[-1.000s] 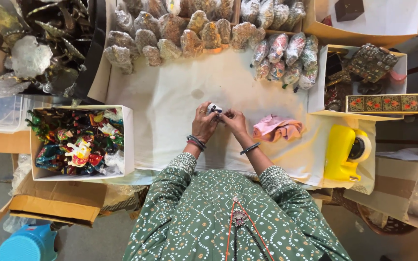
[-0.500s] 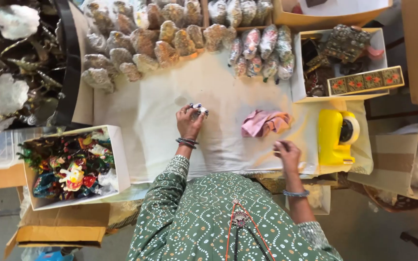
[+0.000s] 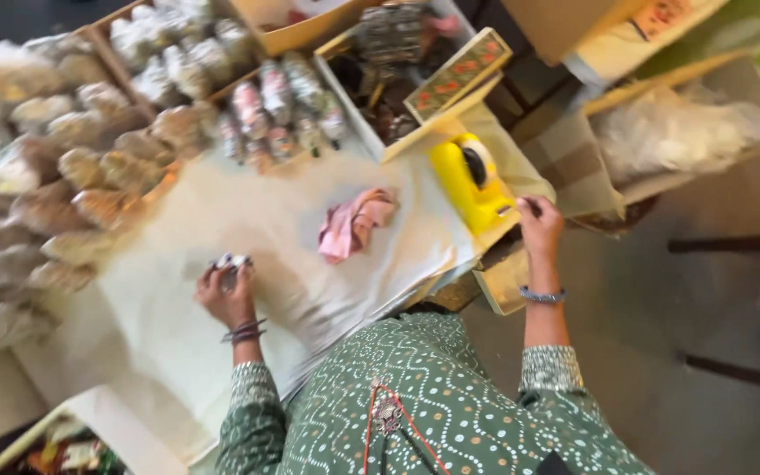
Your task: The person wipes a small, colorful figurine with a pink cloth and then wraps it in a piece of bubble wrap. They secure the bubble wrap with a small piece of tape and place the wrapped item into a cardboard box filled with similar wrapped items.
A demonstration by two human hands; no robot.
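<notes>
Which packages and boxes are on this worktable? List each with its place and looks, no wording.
Wrapped bundles: rows at the table's far left, clear plastic, pale brown.
Long flat box: on the open white box, red and green pattern.
Cardboard carton: far edge, brown, open.
Yellow dispenser: by the right hand.

A: The light is soft and even, like daylight. The white table cover (image 3: 222, 229) looks bright, almost washed out.

B: Yes, shadows are weak. Motion blur smears everything, most strongly the wrapped bundles (image 3: 54, 176) at the left edge.
</notes>
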